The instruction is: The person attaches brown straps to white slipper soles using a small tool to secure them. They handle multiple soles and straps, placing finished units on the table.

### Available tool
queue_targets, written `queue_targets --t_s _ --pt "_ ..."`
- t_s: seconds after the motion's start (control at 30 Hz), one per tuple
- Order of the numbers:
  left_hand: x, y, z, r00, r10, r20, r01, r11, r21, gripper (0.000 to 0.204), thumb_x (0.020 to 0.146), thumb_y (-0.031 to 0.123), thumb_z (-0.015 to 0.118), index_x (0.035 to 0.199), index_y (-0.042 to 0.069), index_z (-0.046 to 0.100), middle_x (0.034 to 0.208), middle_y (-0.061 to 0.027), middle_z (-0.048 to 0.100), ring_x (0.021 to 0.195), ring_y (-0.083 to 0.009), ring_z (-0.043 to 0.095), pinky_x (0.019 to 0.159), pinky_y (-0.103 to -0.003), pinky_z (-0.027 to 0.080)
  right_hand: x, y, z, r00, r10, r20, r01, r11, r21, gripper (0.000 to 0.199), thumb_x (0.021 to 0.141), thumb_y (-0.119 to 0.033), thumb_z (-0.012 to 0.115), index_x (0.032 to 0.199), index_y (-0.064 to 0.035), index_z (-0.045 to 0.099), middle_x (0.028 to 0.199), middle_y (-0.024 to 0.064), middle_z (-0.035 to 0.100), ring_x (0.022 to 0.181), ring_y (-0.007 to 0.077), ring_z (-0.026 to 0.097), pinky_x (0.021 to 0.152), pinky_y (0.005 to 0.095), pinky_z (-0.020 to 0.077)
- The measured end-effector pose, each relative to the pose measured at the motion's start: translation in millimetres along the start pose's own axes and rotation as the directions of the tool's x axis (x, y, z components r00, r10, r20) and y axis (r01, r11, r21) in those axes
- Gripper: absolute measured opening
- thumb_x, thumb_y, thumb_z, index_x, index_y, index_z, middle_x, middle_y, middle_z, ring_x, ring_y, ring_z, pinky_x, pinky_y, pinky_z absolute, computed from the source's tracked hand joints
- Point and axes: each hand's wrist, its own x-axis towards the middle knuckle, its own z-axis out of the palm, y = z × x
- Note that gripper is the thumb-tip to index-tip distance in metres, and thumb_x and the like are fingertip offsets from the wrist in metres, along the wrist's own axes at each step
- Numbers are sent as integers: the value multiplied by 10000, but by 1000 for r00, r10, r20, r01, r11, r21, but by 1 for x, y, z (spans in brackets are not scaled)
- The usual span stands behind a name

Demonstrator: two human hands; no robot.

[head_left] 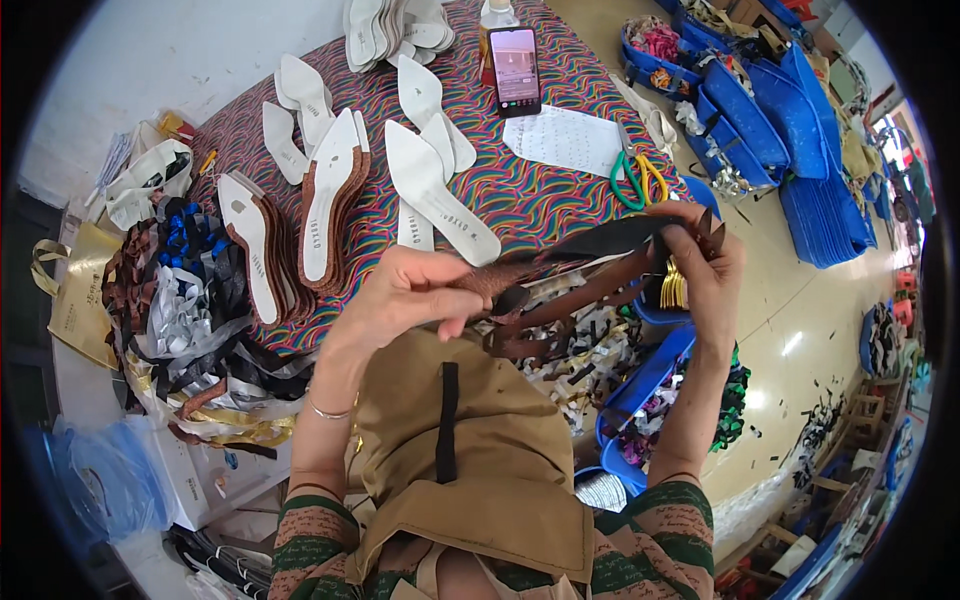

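Note:
In front of my chest a brown leather-like strip with a dark underside stretches between my two hands. My left hand pinches its textured brown end between thumb and fingers. The other end is gripped by my right hand, with pointed brown tips showing above the fingers. More brown strips dangle below, between the hands. Just beyond my left hand lies a white shoe insole. Stacked insoles with brown edges lie on the patterned cloth to the left.
Scissors with green and yellow handles lie near a paper sheet and a propped phone. A heap of coloured strips is at left. Blue bins of scraps stand at right. A brown apron covers my lap.

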Motion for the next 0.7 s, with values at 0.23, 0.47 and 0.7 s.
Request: queue_targets --t_s 0.23,0.47,0.7 --pt "-5 -1 3 930 336 150 -243 867 -434 58 829 44 653 861 2 678 792 -171 664 839 -273 676 796 -390 530 4 -8 0 811 -547 208 464 385 -797 417 693 52 684 1081 -85 616 960 102 645 747 266 652 594 324 509" --pt "-6 -15 4 865 460 199 -214 697 -684 787 875 77 597 1524 155 160 1005 -243 612 899 -357 653 822 -497 542 0 44 14 949 -315 -7 183 570 -801 385 725 22 696 1071 -90 571 913 79 623 729 224 643 572 327 499" --pt "-18 1 -2 968 183 173 -148 969 -197 809 871 69 607 1524 93 131 786 -126 640 689 -191 640 641 -312 507 -6 66 1 920 382 91 -334 639 692 251 858 -127 562 1100 -61 574 734 56 611 545 89 529 488 231 406"
